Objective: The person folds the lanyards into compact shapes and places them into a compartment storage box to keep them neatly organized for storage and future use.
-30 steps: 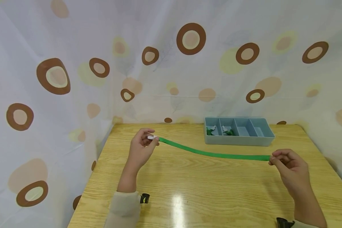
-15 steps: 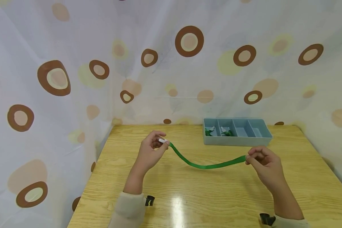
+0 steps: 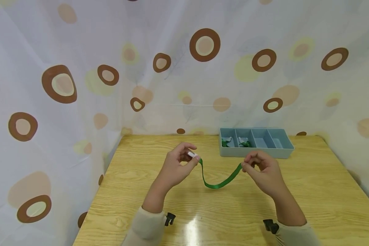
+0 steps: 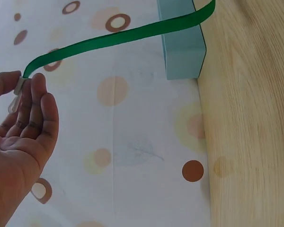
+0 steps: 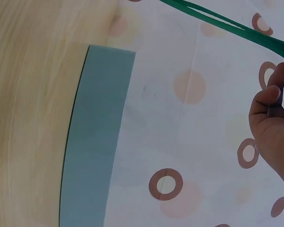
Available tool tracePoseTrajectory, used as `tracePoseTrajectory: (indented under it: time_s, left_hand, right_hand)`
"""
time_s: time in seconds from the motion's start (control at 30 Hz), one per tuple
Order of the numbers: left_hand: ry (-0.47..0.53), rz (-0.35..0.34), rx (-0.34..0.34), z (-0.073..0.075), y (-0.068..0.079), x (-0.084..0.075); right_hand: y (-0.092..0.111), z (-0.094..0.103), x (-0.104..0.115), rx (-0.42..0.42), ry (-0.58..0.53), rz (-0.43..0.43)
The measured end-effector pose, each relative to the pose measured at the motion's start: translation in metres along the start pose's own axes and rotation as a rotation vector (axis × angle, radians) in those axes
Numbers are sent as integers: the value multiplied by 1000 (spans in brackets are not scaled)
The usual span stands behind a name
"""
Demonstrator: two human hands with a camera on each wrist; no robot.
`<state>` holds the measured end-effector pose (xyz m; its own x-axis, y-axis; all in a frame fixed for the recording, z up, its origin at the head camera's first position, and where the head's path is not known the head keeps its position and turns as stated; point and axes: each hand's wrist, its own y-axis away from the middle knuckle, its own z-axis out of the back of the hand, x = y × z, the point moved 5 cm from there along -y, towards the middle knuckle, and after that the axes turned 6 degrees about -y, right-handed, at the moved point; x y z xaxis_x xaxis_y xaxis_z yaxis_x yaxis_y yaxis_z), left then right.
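A green ribbon strap point(image 3: 216, 186) hangs in a U-shaped sag between the two hands, above the table. My left hand point(image 3: 176, 168) pinches its white plastic end clip point(image 4: 19, 86) between thumb and forefinger, the other fingers loosely bent behind. At the opposite end, my right hand point(image 3: 265, 173) pinches the ribbon with thumb and fingertips. In the right wrist view the ribbon point(image 5: 236, 29) shows as two strands lying close together, with the pinched end cut off at the frame's edge. The fingertips cover both gripped ends in part.
A blue-grey divided box point(image 3: 255, 152) stands at the table's back right. Its two left compartments hold green straps point(image 3: 245, 144) with white clips. A patterned curtain point(image 3: 172, 82) backs the wooden table point(image 3: 135, 191). Black wrist mounts point(image 3: 170, 219) sit by both sleeves.
Both hands have moved toward each other, the right one farther, leftward. The strap, nearly taut one second ago, now droops in a deep curve. Both hands keep their hold.
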<state>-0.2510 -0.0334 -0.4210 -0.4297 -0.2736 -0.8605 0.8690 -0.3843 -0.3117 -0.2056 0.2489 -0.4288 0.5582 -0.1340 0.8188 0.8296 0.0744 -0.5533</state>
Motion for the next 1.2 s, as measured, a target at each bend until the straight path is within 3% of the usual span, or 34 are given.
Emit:
tracePoseTrajectory:
  time_s: [0.2, 0.43, 0.7, 1.2]
  left_hand:
    - [-6, -38, 35, -13, -3, -13]
    - [52, -69, 64, -27, -4, -20]
    - [66, -60, 79, -40, -2, -20]
    - [138, -70, 90, -47, -3, -17]
  right_hand:
    - [-13, -19, 9, 87, 11, 31]
    - [-15, -38, 12, 180, -14, 21]
    - [-13, -48, 11, 199, -55, 0]
    - [-12, -52, 7, 242, -109, -21]
